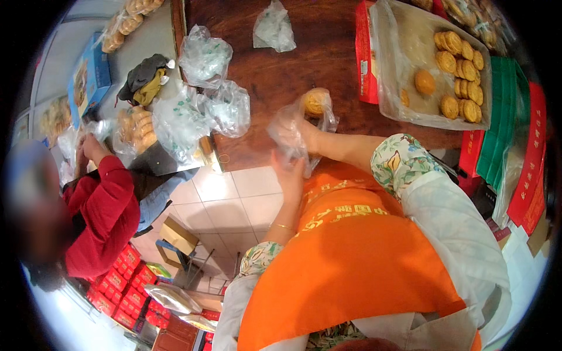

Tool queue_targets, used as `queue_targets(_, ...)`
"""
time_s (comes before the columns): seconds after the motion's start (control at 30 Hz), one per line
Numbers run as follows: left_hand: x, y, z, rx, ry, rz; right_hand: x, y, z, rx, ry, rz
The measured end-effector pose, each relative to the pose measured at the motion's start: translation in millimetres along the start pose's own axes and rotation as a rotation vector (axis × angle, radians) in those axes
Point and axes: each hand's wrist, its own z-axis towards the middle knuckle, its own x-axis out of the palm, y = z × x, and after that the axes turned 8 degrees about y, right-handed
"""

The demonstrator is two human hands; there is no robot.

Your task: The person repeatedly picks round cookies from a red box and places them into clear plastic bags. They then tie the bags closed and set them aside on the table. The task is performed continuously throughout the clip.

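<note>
At the near edge of the dark wooden table, a thin clear plastic bag (278, 126) is bunched about my hands. My right hand (300, 133) reaches in from the right, its fingers closed in the film and partly hidden by it. Just below, my left hand (288, 171) pinches the bag's near edge. A round golden pastry (317, 100) rests beyond my right hand, with film around its right and near sides; whether it is inside the bag I cannot tell.
A plastic-lined box (393, 111) of stacked round pastries stands at the far right, beside green trays (501, 126). Several bags (205, 57) lie left on the table; one bag (274, 28) lies farther back. A co-worker in a red sleeve (102, 219) handles bags at left.
</note>
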Motion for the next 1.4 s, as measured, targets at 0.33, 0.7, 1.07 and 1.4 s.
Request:
queue_targets(0.33,6,-34,0,-0.260,0.155,-0.610,19,-25,15,0.108,0.165,0.155)
queue_targets(0.7,9,-73,8,0.025,0.152,-0.268,14,-37,-5,0.132,0.170,0.404)
queue_targets(1.07,15,-106,13,0.416,0.227,0.330,-163,-114,-133,0.682,-0.077,0.527)
queue_targets(1.4,24,-111,6,0.367,0.136,0.295,-124,-209,-233,0.982,0.343,0.028)
